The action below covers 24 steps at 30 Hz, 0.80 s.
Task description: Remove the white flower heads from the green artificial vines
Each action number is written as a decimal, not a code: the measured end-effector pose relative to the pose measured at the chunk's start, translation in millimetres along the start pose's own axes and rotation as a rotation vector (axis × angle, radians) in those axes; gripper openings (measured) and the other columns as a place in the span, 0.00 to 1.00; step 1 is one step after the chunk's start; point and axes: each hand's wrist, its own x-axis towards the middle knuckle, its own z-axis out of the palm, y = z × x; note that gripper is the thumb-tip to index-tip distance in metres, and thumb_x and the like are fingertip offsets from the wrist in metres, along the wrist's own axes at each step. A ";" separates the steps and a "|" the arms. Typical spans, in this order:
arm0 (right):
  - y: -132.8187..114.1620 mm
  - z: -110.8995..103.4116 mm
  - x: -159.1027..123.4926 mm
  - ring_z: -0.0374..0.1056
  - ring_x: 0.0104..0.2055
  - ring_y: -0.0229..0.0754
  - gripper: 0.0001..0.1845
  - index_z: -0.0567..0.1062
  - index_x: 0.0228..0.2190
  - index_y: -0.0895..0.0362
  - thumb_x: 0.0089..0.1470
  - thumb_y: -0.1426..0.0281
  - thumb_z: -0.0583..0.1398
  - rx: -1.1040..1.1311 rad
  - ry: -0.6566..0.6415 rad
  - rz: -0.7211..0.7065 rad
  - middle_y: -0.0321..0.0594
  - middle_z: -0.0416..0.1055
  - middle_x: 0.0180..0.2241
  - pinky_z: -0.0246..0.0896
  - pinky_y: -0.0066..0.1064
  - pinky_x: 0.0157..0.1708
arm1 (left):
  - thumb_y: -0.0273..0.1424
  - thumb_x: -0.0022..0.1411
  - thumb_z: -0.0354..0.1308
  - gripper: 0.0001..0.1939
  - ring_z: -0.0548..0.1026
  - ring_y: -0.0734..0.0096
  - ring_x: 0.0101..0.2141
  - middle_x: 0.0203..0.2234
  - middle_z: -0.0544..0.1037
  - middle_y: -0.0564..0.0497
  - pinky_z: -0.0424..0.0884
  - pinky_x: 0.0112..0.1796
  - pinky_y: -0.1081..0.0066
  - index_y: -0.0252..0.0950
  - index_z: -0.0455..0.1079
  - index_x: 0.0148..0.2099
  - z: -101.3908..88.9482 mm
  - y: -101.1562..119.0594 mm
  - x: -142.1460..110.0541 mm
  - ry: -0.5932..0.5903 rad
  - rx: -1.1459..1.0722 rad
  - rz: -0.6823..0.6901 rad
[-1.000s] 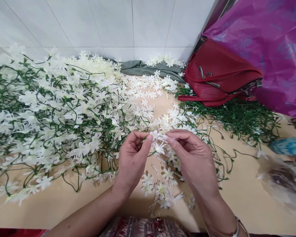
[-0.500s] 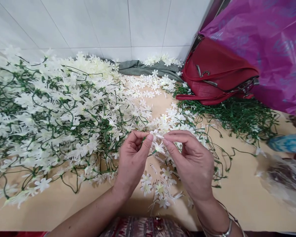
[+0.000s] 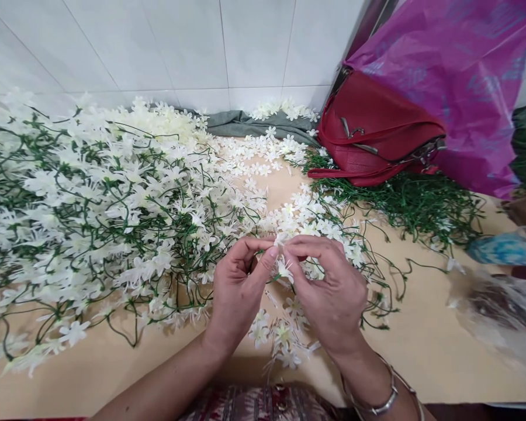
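Observation:
Between my two hands is a white artificial flower (image 3: 284,269) on a green stem. My left hand (image 3: 241,286) is closed, thumb and forefinger pinching the stem near its tip. My right hand (image 3: 328,286) pinches the white petals from the other side, so the fingertips of both hands nearly meet. The fingers partly hide what lies in the pinch. Loose white blossoms (image 3: 284,336) lie on the table below my hands. Beyond my fingers spreads another cluster of loose white petals (image 3: 293,213).
A large heap of white flowers on green stems (image 3: 114,199) covers the left side. Bare green stems (image 3: 421,202) lie at right under a red handbag (image 3: 377,128). A purple plastic bag (image 3: 460,82), a clear bag (image 3: 504,310) and a tiled wall (image 3: 193,47) are around.
My right hand has moved left, closer to my left hand, and its fingertips now press on the flower. The view has shifted slightly.

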 end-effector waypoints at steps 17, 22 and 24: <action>13.5 -3.1 7.6 0.73 0.43 0.43 0.07 0.81 0.35 0.50 0.62 0.74 0.63 0.257 -0.161 0.254 0.37 0.78 0.37 0.68 0.38 0.47 | 0.30 0.66 0.64 0.02 0.79 0.66 0.42 0.38 0.83 0.48 0.73 0.46 0.67 0.39 0.77 0.39 0.0 -7.1 2.7 -0.040 -0.001 0.041; 17.0 -4.7 7.1 0.71 0.53 0.45 0.03 0.80 0.35 0.52 0.61 0.72 0.65 0.340 -0.134 0.307 0.42 0.75 0.47 0.65 0.41 0.56 | 0.33 0.67 0.63 0.04 0.76 0.69 0.37 0.40 0.81 0.48 0.72 0.38 0.72 0.39 0.76 0.43 -2.7 -3.7 2.1 0.006 0.029 0.023; 18.5 -4.5 7.7 0.73 0.54 0.45 0.02 0.78 0.34 0.52 0.60 0.71 0.65 0.449 -0.132 0.406 0.43 0.78 0.47 0.66 0.42 0.56 | 0.34 0.69 0.61 0.06 0.74 0.71 0.34 0.35 0.79 0.50 0.70 0.36 0.74 0.39 0.75 0.45 -5.6 -4.4 2.4 0.015 0.050 -0.002</action>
